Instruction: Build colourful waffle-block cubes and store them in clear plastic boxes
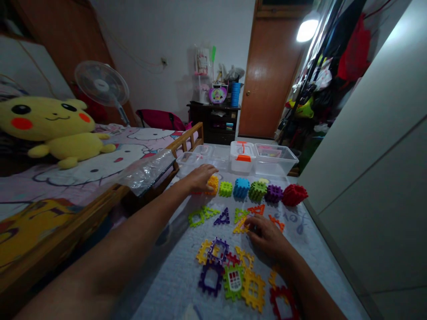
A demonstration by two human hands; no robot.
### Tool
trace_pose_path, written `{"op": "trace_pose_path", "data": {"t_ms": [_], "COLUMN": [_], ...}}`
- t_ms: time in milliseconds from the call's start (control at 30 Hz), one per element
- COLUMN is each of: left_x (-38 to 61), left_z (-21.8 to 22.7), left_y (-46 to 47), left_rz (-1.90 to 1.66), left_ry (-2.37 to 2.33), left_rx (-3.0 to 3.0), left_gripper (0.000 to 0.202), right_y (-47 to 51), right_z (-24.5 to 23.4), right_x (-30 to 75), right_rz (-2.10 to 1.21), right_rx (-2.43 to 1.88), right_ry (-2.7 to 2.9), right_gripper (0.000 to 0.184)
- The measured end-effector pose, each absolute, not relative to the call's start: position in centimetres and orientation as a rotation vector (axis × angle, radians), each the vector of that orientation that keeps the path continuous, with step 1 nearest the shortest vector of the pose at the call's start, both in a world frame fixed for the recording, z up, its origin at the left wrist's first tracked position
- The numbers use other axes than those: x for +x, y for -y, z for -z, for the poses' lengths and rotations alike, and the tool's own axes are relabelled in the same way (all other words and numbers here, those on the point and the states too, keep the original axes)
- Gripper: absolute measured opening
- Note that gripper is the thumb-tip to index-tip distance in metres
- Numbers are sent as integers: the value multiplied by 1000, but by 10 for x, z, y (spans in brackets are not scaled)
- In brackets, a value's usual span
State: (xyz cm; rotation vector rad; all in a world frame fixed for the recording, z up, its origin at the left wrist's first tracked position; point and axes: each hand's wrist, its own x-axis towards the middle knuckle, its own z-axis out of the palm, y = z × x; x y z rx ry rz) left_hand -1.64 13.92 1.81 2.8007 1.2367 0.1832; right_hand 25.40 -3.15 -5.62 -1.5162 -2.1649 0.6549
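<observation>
Left hand [199,178]: far left of the table [173,271], fingers curved over the orange cube [213,184]; a firm grip cannot be told.
Cube row, rightward: lime cube [226,189], blue cube [241,187], red cube [294,194].
Right hand [267,236]: nearer, right of centre, spread flat, holding nothing, fingertips touching the yellow triangle piece [240,227].

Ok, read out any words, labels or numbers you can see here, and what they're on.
Nothing reads clearly.
Cursive writing on the grey quilted table cover, beside the red plastic block cube: too blurred to read.
Hub label on the white standing fan: too small to read.
</observation>
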Motion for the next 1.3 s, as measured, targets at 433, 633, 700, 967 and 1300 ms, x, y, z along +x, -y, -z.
{"op": "trace_pose_path", "data": {"t_ms": [433, 633, 700, 967, 1300], "left_x": [-45, -51, -48, -37, -18], "left_z": [16, 27, 29, 27, 29], "left_y": [24, 34, 35, 32, 21], "left_rz": [-185, -215, -226, -431, -601], "left_ry": [-918, -849, -880, -1206, -1378], "left_rx": [2502, 2451, 2440, 2334, 2174], "left_gripper": [39, 52, 52, 45, 35], "right_y": [30, 31, 31, 32, 57], "right_z": [54, 55, 54, 45, 15], "right_x": [254, 255, 255, 253, 235], "right_rz": [-628, -638, -639, -602, -1102], "right_rx": [-1493, -1557, -1556, -1486, -1465], "right_ry": [2206, 2186, 2173, 2269, 2465], "right_gripper": [17, 24, 30, 7, 9]}}
